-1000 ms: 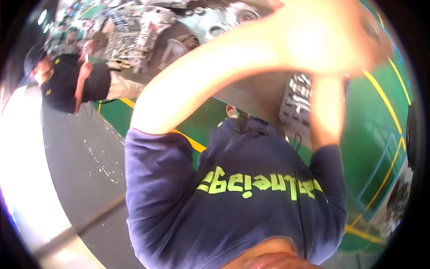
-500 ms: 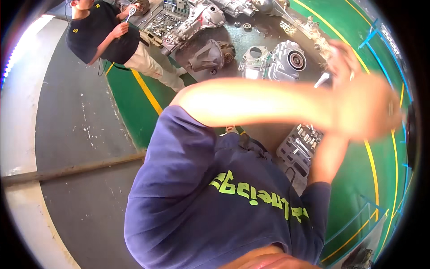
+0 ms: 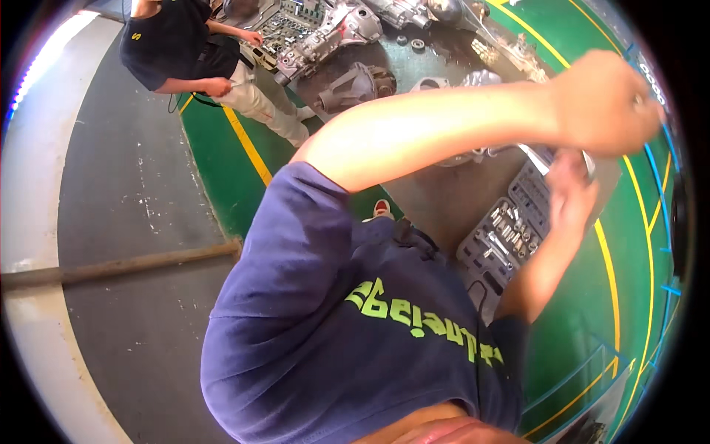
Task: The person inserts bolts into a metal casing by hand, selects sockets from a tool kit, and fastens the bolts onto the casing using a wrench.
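My left hand point(image 3: 608, 103) is at the far right, at the end of a forearm stretched across the view. Its fingers are curled into a fist, and what they hold, if anything, is hidden. Just below it, my right hand point(image 3: 571, 185) is closed around a shiny metal tool point(image 3: 534, 157), slightly blurred; its kind is not clear. Close by lies an open grey socket set case point(image 3: 473, 243), with silver sockets point(image 3: 510, 222) and a wrench point(image 3: 495, 248) in it.
Several gearbox housings lie on the metal table point(image 3: 436, 192), including a grey differential casing point(image 3: 360, 87); my forearm partly covers another housing. A co-worker point(image 3: 174, 52) stands at the far left beside more tools point(image 3: 296, 26). Yellow lines cross the green floor point(image 3: 592, 296).
My left hand has moved up and away, while my right hand has come nearer, below it. More of the socket case shows. The co-worker has lowered the hand that held a wrench.
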`<action>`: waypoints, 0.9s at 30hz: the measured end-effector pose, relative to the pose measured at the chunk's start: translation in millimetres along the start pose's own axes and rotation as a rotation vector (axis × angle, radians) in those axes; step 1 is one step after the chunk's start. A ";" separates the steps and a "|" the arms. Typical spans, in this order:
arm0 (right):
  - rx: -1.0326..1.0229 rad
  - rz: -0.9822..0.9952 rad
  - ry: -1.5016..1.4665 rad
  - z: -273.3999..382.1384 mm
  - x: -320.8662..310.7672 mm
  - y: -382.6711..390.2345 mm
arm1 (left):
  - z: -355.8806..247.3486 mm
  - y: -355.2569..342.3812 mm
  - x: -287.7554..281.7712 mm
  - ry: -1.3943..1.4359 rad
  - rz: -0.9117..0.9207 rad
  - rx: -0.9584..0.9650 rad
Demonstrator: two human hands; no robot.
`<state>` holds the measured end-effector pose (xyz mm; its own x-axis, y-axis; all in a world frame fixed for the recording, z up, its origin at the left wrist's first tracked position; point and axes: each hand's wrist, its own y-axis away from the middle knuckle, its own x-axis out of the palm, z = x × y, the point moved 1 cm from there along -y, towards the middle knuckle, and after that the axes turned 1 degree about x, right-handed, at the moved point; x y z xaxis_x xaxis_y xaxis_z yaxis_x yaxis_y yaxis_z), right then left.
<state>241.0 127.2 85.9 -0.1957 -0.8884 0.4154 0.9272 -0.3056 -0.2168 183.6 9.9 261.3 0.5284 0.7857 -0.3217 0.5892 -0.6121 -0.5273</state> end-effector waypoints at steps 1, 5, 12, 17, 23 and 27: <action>0.021 0.301 0.132 -5.0 -7.7 12.5 | 2.3 -4.5 -6.8 0.017 0.009 -0.119; -0.082 0.340 0.348 13.4 82.3 5.6 | -23.6 11.1 45.1 -0.271 0.291 0.025; 0.106 -0.036 0.158 -10.7 -22.8 -8.9 | 1.6 0.7 -18.2 -0.080 0.009 0.000; -0.085 0.368 0.450 7.6 77.6 9.2 | -23.1 27.0 38.6 -0.260 0.317 0.109; -0.016 -0.226 0.641 71.0 85.1 -1.2 | -20.3 29.7 -3.8 -0.351 0.148 -0.014; 0.015 0.021 0.275 38.9 10.7 6.4 | 5.8 -9.9 -32.0 -0.404 0.172 0.259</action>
<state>257.3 129.0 123.4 -0.2542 -0.9547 0.1549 0.9361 -0.2832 -0.2087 157.4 -8.7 272.3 0.2957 0.6787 -0.6722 0.3164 -0.7336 -0.6015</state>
